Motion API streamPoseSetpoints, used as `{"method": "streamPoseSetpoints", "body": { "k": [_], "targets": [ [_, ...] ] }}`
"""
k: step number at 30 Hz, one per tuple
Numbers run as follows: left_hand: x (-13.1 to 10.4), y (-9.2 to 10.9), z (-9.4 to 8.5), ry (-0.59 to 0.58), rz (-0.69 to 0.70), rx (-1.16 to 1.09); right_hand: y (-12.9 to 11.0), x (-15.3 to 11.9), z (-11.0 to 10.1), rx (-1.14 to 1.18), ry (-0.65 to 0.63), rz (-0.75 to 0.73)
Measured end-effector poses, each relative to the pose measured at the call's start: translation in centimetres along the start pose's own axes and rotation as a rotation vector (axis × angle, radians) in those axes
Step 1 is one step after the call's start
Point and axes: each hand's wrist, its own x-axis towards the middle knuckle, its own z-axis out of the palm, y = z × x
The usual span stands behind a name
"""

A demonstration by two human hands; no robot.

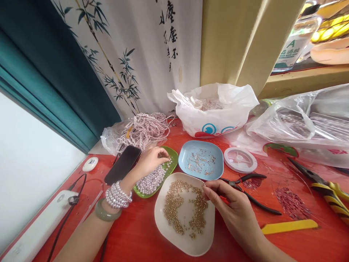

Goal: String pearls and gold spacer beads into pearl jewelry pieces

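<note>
My left hand [153,160] reaches over the green dish [172,168], its fingers pinched together near the small beads at the dish's upper end; what they hold, if anything, is hidden. Pale lilac pearl beads [150,182] fill the lower part of that dish. At the right rim of the white dish [188,247], my right hand [231,203] pinches thumb and forefinger on something too small to make out. Gold beads [173,213] lie spread in the white dish. Behind it, the blue dish [182,154] holds thin metal pins and tiny pieces.
A phone [122,165] and strung pearls [147,127] lie at left, beside a power strip [40,229]. White plastic bags [215,116] stand behind. Black-handled pliers [253,196], a round lid [240,160], a yellow strip [290,226] and yellow-black pliers [324,187] are at right.
</note>
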Motion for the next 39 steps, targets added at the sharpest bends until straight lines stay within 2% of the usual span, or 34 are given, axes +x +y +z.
{"method": "streamPoseSetpoints", "body": {
  "k": [6,15,22,26,30,36,39],
  "targets": [
    [0.1,-0.3,0.7,0.042,0.014,-0.014,0.0,-0.2,0.1,0.014,-0.01,0.006],
    [0.2,0.0,0.0,0.069,-0.066,-0.274,0.1,-0.2,0.2,0.018,-0.005,0.007],
    [-0.7,3.0,-0.3,0.018,-0.143,-0.624,-0.2,0.0,0.0,0.061,0.008,0.038],
    [-1.8,5.0,-0.3,-0.027,-0.15,-0.671,-0.8,0.2,-0.2,0.119,0.022,0.076],
    [-3.0,6.7,0.1,-0.101,-0.137,-0.704,-1.4,0.1,-0.1,0.195,-0.02,0.144],
    [-3.8,7.7,1.0,-0.185,-0.189,-0.822,-1.3,0.0,0.1,0.255,-0.046,0.194],
    [-3.8,7.7,1.2,-0.19,-0.219,-0.841,-1.3,-0.1,0.1,0.256,-0.073,0.206]
  ]
}}
